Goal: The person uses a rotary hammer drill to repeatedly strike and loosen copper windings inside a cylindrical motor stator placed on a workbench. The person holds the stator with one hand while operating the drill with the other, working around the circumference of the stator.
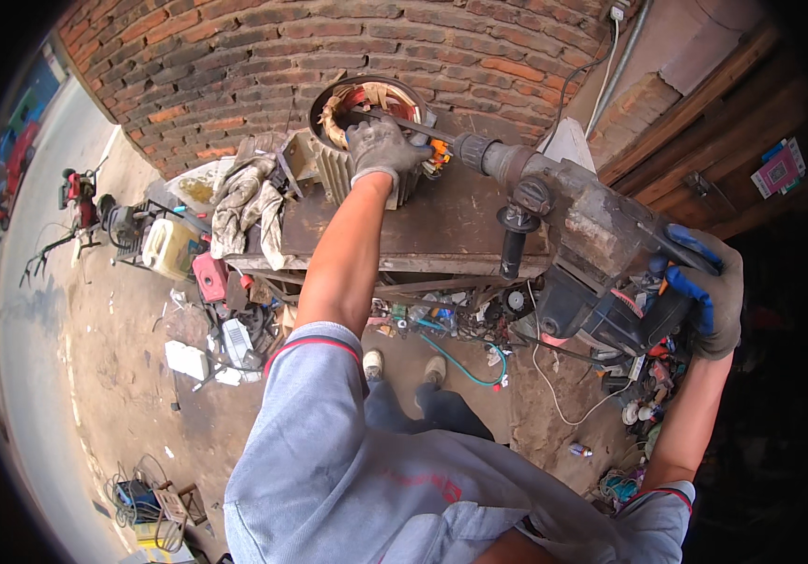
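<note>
A finned electric motor housing (336, 167) stands on the bench, its end open. Inside its round mouth show pale and reddish copper windings (331, 120). My left hand (381, 150), in a grey glove, closes over the near rim of the housing, thumb out to the right; its fingertips are partly hidden. Just past those fingers, the chisel bit (415, 126) of a large, worn demolition hammer (590, 218) reaches into the windings. My right hand (719, 291), in a grey and blue glove, is wrapped round the hammer's rear handle. A black side handle (514, 246) points down, unheld.
A brick wall (263, 70) rises behind the wooden bench (451, 230). A crumpled cloth (246, 199) lies at the bench's left end. Below are a yellowish jerrycan (169, 246), a red case (209, 277), a teal hose (465, 371) and scattered parts. A wooden door (705, 179) stands right.
</note>
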Demonstrator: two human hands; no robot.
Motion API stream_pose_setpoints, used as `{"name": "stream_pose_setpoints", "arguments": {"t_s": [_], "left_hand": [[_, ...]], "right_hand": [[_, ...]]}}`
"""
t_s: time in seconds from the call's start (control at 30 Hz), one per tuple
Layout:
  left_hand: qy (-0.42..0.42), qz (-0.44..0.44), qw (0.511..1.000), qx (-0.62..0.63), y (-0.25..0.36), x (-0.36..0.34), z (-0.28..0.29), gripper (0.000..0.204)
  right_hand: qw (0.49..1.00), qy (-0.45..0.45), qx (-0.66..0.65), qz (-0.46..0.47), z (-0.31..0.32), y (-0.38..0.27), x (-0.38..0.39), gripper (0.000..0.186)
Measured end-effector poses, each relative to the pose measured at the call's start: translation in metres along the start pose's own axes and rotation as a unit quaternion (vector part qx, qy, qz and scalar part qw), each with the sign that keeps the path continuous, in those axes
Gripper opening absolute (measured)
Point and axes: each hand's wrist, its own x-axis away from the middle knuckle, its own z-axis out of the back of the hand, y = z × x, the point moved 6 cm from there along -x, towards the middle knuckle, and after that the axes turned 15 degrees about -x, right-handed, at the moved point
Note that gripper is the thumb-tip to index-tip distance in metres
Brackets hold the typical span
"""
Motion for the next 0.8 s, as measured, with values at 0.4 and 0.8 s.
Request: {"name": "stream_pose_setpoints", "arguments": {"t_s": [0.4, 0.8], "left_hand": [[-0.002, -0.230, 0.973, -0.023, -0.049, 0.041, 0.019, 0.096], [-0.178, -0.090, 0.571, 0.796, 0.021, 0.222, -0.028, 0.091]], "right_hand": [[0.992, 0.061, 0.074, 0.081, -0.006, -0.020, 0.082, 0.053], [0.972, 0.051, 0.193, 0.123, -0.058, -0.014, 0.160, 0.049]]}}
